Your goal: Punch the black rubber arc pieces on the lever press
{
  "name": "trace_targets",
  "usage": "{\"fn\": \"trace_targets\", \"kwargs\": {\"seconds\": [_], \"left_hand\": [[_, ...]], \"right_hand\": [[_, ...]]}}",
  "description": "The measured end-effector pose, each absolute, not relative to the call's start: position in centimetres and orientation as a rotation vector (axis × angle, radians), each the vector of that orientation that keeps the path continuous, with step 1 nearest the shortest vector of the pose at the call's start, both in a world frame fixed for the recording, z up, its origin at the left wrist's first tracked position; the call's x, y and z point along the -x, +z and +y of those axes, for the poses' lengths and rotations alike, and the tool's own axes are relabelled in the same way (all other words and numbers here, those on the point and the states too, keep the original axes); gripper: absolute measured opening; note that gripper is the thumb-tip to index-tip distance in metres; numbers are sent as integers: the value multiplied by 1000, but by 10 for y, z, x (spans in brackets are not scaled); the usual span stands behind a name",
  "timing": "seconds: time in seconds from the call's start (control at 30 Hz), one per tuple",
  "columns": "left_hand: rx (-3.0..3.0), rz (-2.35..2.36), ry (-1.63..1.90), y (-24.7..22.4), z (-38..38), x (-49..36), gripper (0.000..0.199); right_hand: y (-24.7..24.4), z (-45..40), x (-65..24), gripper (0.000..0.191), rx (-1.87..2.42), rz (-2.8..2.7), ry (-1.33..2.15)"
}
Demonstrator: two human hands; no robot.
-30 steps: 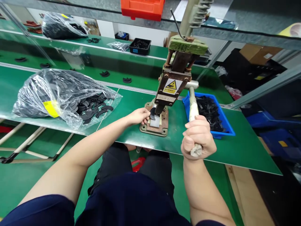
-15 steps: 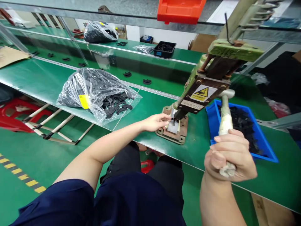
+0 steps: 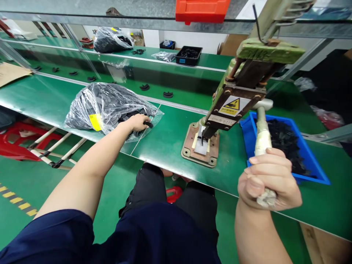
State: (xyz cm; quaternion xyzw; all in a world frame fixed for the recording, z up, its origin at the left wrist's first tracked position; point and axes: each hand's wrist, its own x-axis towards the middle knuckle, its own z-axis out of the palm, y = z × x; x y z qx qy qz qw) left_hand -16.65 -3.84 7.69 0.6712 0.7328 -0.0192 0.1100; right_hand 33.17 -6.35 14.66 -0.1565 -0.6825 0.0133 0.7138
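Observation:
My left hand [image 3: 139,123] is at the mouth of a clear plastic bag [image 3: 90,99] of black curved parts. Its fingers are bent down over the parts, and a dark curved piece [image 3: 149,124] shows at the fingertips. Whether they grip it cannot be made out. My right hand [image 3: 271,179] is closed around the wrapped lever [image 3: 262,135] of a green and brown press [image 3: 231,104]. Below the press head, a small metal fixture [image 3: 201,145] sits on the brown base plate [image 3: 189,146].
A blue bin [image 3: 312,161] of black parts stands right of the press, behind my right hand. Curved pieces [image 3: 168,94] lie spaced along the strip behind the worktable [image 3: 162,146]. An orange bin [image 3: 202,11] hangs overhead. A black tray [image 3: 188,60] stands farther back.
My left hand has moved left from the press fixture to the bag's opening. My right hand still holds the lever, at nearly the same position. The view has shifted slightly.

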Motion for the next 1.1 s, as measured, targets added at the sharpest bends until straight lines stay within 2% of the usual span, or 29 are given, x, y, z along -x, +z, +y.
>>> {"fn": "trace_targets", "kwargs": {"seconds": [0.23, 0.37, 0.63, 0.87, 1.1], "left_hand": [[-1942, 2072, -100, 82, -11, 165, 45], [-1907, 2058, -101, 79, -11, 167, 45], [-1921, 2017, -55, 80, -19, 191, 75], [-1842, 1981, -91, 73, -13, 178, 56], [-1718, 1893, -134, 77, -3, 155, 54]], "right_hand": [[148, -63, -333, 33, 290, -1540, 30], [146, -62, -333, 32, 318, -1521, 19], [142, -56, -337, 32, 267, -1549, 12], [143, -56, -333, 35, 263, -1509, -18], [144, -58, -334, 32, 265, -1517, -1]]}}
